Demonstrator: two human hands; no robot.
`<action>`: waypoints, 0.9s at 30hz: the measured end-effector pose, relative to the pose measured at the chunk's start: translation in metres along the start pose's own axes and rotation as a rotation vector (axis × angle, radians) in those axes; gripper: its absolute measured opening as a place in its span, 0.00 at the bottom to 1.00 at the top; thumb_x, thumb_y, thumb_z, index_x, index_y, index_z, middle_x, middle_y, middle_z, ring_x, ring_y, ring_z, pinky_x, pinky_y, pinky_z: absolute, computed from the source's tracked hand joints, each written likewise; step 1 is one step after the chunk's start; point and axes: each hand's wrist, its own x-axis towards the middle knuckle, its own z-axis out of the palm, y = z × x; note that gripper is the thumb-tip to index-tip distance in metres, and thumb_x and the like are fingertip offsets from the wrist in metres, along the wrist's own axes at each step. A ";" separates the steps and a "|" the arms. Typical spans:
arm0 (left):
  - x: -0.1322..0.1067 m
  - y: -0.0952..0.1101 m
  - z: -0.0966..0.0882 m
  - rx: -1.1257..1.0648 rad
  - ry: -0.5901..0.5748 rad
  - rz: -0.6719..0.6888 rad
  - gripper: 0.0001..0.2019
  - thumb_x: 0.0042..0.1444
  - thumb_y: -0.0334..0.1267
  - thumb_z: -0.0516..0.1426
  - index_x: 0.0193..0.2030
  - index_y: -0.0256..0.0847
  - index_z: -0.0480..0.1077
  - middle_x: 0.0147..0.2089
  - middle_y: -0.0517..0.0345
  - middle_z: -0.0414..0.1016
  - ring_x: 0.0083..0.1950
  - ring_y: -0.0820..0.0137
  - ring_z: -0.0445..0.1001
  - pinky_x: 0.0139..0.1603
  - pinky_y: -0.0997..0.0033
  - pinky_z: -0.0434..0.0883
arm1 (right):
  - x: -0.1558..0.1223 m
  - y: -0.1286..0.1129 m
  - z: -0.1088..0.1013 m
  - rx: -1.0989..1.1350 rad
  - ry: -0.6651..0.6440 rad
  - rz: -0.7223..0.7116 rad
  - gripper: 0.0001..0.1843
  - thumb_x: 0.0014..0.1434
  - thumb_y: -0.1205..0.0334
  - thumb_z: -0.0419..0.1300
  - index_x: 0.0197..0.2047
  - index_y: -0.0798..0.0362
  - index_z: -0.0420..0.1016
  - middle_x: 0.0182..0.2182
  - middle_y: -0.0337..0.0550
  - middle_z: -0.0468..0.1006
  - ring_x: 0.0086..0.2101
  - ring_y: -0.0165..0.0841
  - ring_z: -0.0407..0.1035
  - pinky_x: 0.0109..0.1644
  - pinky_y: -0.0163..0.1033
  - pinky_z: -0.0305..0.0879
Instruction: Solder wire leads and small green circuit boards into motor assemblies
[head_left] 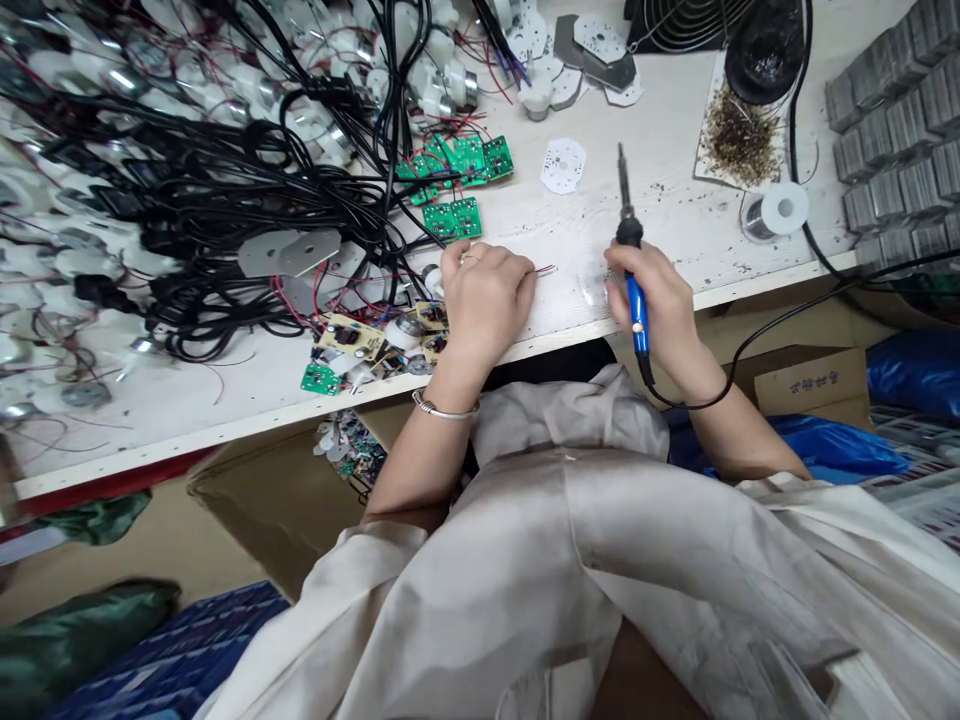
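My right hand (660,305) is closed round a blue-handled soldering iron (628,240), its tip pointing up and away over the white bench (660,150). My left hand (484,295) rests on the bench edge with fingers curled, pinching thin red wires (544,269) that stick out to the right. Just left of it lie small circuit boards and white motors (375,345). A silver bangle (444,408) sits on my left wrist.
A tangle of black cables (225,190) and white motors covers the left bench. Green circuit boards (457,175) lie behind my left hand. A solder spool (780,210), a tray of brown residue (739,135) and grey stacked parts (900,140) stand right. Cardboard boxes (810,380) sit below.
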 end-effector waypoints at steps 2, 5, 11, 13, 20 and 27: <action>-0.003 0.002 -0.001 -0.026 0.017 -0.011 0.11 0.67 0.42 0.54 0.38 0.46 0.76 0.37 0.55 0.79 0.46 0.59 0.75 0.63 0.48 0.64 | -0.006 -0.004 0.009 0.050 -0.028 -0.023 0.14 0.69 0.58 0.54 0.55 0.41 0.75 0.45 0.43 0.82 0.45 0.34 0.78 0.52 0.41 0.78; -0.007 0.003 -0.004 -0.061 0.053 -0.032 0.10 0.68 0.43 0.54 0.40 0.47 0.76 0.37 0.57 0.79 0.45 0.60 0.74 0.61 0.51 0.64 | -0.010 -0.011 0.024 0.109 -0.040 -0.058 0.15 0.70 0.61 0.53 0.56 0.41 0.75 0.45 0.42 0.82 0.44 0.33 0.79 0.51 0.40 0.78; -0.019 0.001 -0.014 -0.102 0.135 -0.040 0.10 0.68 0.44 0.53 0.40 0.46 0.74 0.38 0.58 0.79 0.43 0.64 0.75 0.61 0.51 0.63 | 0.013 0.005 0.010 0.218 -0.348 -0.201 0.19 0.69 0.58 0.52 0.61 0.38 0.72 0.58 0.41 0.79 0.56 0.36 0.75 0.59 0.46 0.76; -0.024 0.003 -0.016 -0.086 0.117 -0.054 0.11 0.70 0.44 0.53 0.41 0.47 0.74 0.41 0.58 0.80 0.47 0.63 0.76 0.66 0.49 0.60 | 0.024 0.018 0.000 0.249 -0.517 -0.275 0.20 0.68 0.58 0.54 0.62 0.39 0.71 0.55 0.42 0.81 0.53 0.36 0.77 0.57 0.45 0.76; -0.033 0.009 -0.008 0.062 0.213 -0.080 0.10 0.70 0.45 0.54 0.42 0.49 0.76 0.44 0.58 0.81 0.53 0.60 0.76 0.65 0.44 0.58 | 0.035 0.035 -0.004 0.040 -0.508 -0.292 0.20 0.65 0.52 0.59 0.60 0.39 0.73 0.51 0.42 0.80 0.49 0.40 0.77 0.52 0.47 0.78; -0.032 0.003 -0.003 0.098 0.269 -0.015 0.12 0.71 0.44 0.53 0.43 0.47 0.77 0.41 0.54 0.81 0.47 0.60 0.75 0.49 0.53 0.62 | 0.017 0.020 0.003 0.033 -0.198 -0.070 0.21 0.66 0.45 0.57 0.59 0.42 0.72 0.58 0.48 0.76 0.57 0.44 0.73 0.60 0.53 0.75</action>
